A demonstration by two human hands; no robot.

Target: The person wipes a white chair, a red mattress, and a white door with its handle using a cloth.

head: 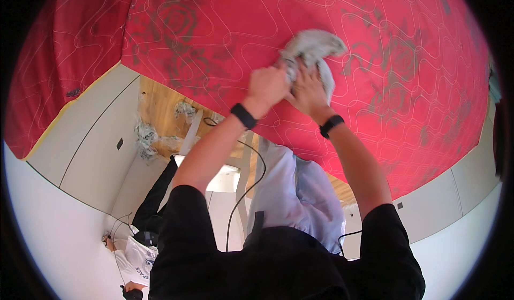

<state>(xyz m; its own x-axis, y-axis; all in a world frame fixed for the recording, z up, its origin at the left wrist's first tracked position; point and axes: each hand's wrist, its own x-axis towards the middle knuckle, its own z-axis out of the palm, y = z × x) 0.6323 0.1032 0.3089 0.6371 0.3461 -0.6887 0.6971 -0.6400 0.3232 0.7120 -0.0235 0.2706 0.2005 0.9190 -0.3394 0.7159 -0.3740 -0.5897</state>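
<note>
A bunched grey-white cloth (317,43), blurred by motion, is in both my hands over a red quilted cover (249,23) printed with dark roses. My left hand (268,87) is closed like a fist at the cloth's left side. Beside it, my right hand (310,89) has its fingers laid over the lower part of the cloth, gripping it. My hands are close together, near the cover's front edge. Black bands circle both wrists. What my fingers hide of the cloth cannot be made out.
Crumpled clear plastic (147,137) lies on the wooden floor (158,99) to the left. A black cable (257,179) hangs by my legs. Another person (138,256) in a white shirt is at the lower left, close to pale wall panels (96,127).
</note>
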